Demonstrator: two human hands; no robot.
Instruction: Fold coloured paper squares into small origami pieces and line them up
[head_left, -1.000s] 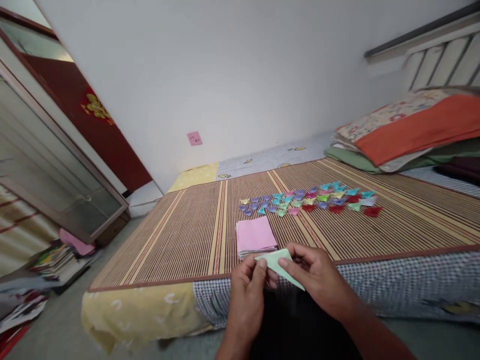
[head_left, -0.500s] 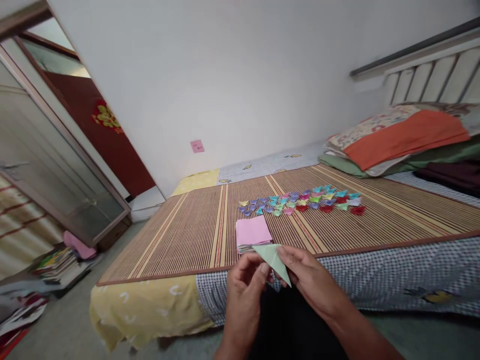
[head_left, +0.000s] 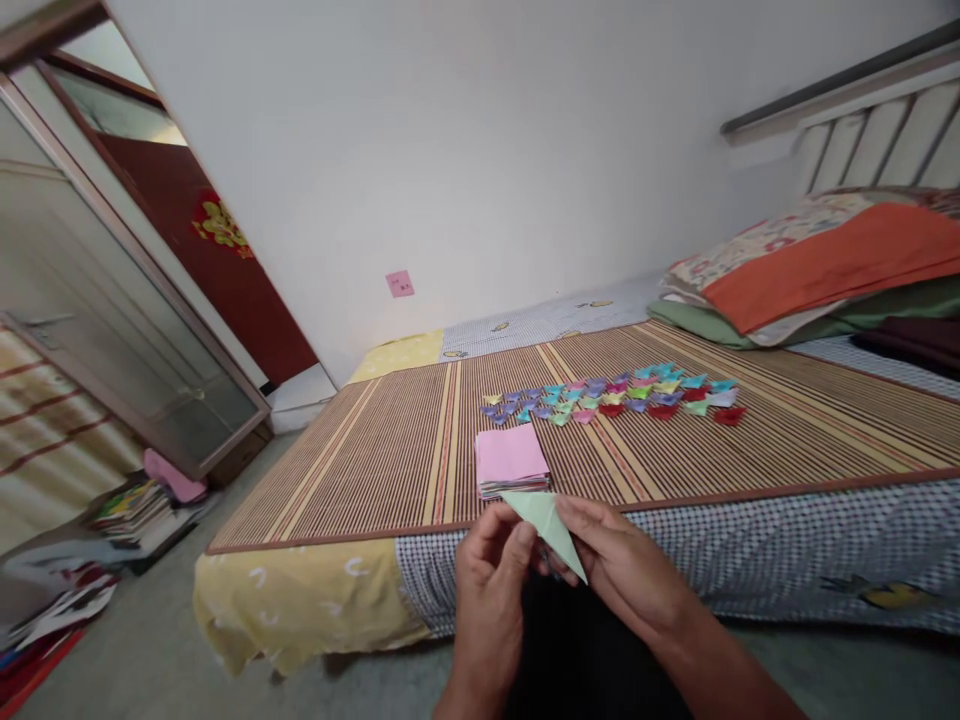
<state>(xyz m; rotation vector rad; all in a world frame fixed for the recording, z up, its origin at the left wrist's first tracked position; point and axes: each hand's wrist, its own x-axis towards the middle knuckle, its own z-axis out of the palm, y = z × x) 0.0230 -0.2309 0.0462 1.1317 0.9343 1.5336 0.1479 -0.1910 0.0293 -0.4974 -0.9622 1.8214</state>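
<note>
A pale green sheet of paper (head_left: 551,527), folded into a triangle, is held between both hands in front of the bed's edge. My left hand (head_left: 495,575) is closed on its left side, with the thumb lying along the lower edge. The thumb and fingers of my right hand (head_left: 619,550) pinch its upper right corner. One sharp tip points down between the hands. Just beyond the fingers lies a stack of square paper (head_left: 513,456) with a pink sheet on top. Behind it, several small folded paper pieces (head_left: 615,398) in many colours sit in rows.
A striped woven mat (head_left: 360,450) covers the bed, over a checked and yellow sheet (head_left: 315,590). Folded bedding with an orange band (head_left: 832,265) is piled at the right. A glass-panelled door (head_left: 135,270) and stacked books (head_left: 131,510) are at the left.
The view has shifted slightly, so the bed and bedding appear a little further right. Both hands keep hold of the green folded paper, which has barely moved.
</note>
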